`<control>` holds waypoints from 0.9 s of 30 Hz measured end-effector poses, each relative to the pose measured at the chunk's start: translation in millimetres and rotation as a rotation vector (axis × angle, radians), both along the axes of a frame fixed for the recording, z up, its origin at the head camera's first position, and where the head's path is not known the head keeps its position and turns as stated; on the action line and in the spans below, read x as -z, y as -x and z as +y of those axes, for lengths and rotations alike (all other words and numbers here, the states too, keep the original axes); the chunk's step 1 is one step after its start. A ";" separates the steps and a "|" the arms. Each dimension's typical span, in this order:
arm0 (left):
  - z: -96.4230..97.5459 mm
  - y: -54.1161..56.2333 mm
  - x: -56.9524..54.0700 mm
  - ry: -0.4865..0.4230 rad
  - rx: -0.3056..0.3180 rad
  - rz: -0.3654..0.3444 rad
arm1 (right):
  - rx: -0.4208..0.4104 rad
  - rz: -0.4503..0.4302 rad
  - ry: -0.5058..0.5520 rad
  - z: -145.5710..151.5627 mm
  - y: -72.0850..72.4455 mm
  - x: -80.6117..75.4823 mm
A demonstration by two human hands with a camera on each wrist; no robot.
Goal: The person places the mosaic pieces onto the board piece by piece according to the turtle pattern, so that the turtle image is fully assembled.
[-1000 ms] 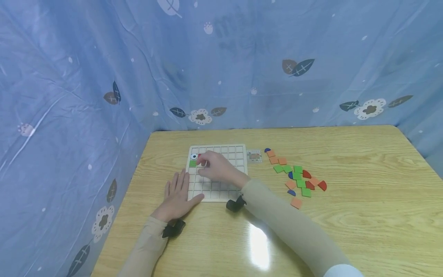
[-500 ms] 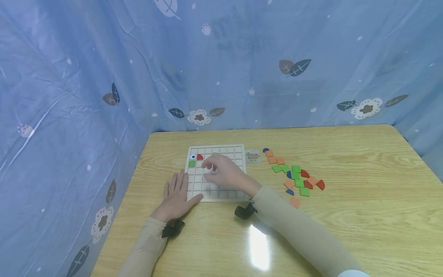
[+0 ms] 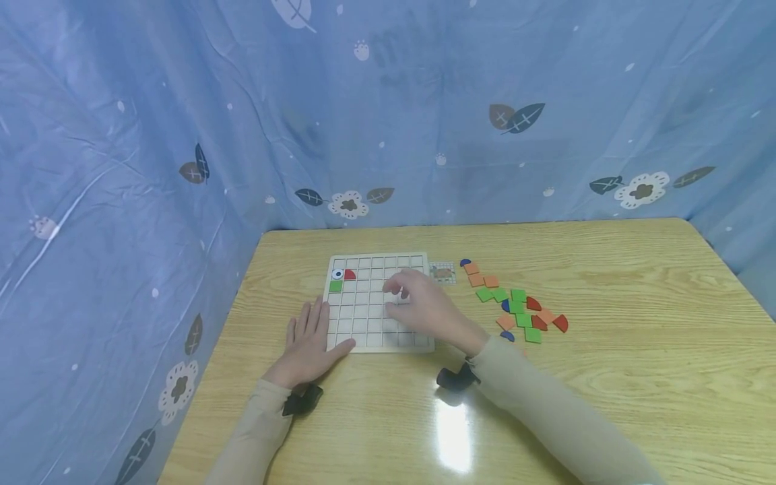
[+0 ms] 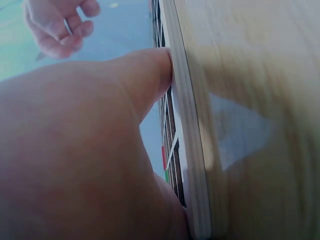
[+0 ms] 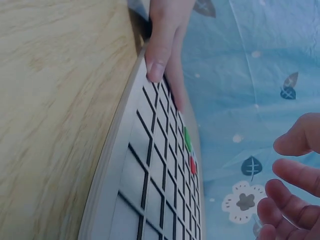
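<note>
Head view: gridded board at frame centre, upper-left cells containing eye tile, red piece, green square. Left hand touches its edge, fingers spread; right hand hovers above, fingers bent, parted.

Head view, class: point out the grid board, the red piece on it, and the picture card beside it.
Grid board (image 3: 361, 312), head view: a bare square.
Red piece (image 3: 349, 275), head view: middle of its face.
Picture card (image 3: 442, 273), head view: middle of its printed side.

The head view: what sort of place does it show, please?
Probably a curtained tabletop workspace: a wood-patterned table, a blue printed curtain hanging behind it, and a grid board with coloured tiles lying beside it.
</note>
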State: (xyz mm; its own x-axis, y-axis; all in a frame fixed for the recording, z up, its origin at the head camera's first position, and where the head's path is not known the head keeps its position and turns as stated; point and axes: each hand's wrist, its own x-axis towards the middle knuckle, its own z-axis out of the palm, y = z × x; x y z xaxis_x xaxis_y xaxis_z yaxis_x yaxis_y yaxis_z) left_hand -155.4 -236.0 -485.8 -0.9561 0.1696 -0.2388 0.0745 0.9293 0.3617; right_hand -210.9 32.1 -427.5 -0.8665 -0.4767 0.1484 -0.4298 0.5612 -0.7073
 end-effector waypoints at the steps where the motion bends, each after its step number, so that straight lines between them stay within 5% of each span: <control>1: -0.2 0.1 0.4 -0.002 0.000 -0.002 | -0.001 -0.006 0.006 3.1 -0.7 0.3; 15: -1.5 0.9 2.5 0.000 0.008 -0.010 | 0.045 0.014 0.003 43.4 -14.3 -2.5; 27: -0.9 -0.9 -1.4 -0.004 0.002 -0.003 | 0.131 -0.038 0.049 88.1 -7.3 -2.8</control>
State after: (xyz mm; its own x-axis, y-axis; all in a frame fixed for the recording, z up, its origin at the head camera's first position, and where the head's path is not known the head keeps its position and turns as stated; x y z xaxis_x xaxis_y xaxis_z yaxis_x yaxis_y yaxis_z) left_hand -154.5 -236.9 -484.4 -0.9551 0.1726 -0.2407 0.0754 0.9276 0.3659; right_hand -203.5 120.2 -424.7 -0.9261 -0.3524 0.1350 -0.3280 0.5748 -0.7497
